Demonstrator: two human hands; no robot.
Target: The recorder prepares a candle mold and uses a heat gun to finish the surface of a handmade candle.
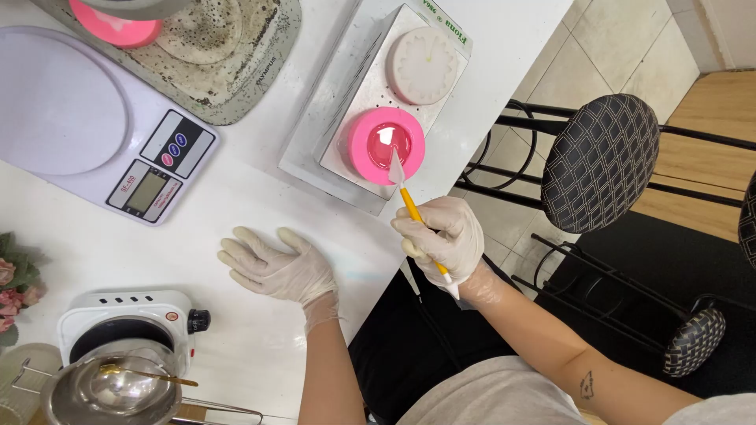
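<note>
1. The pink round mould (387,145) already holds a glossy red fill, so pouring looks done. Judging by the blade in it, smoothing or stirring is under way, and setting and unmoulding are left.
2. The white round mould (424,65), at 1 o'clock from the pink one on the same grey slab (346,118), looks matte and untouched by any tool.
3. The right hand (441,240) has its grip closed around the orange-handled spatula (409,206), with the pale blade tip dipping into the red fill.
4. The pink mould lies at 11 o'clock from that grip, near but apart from the fingers.
5. The left hand (274,267) lies flat on the desk (236,181), fingers spread wide, holding nothing, at 9 o'clock from the right hand.
</note>
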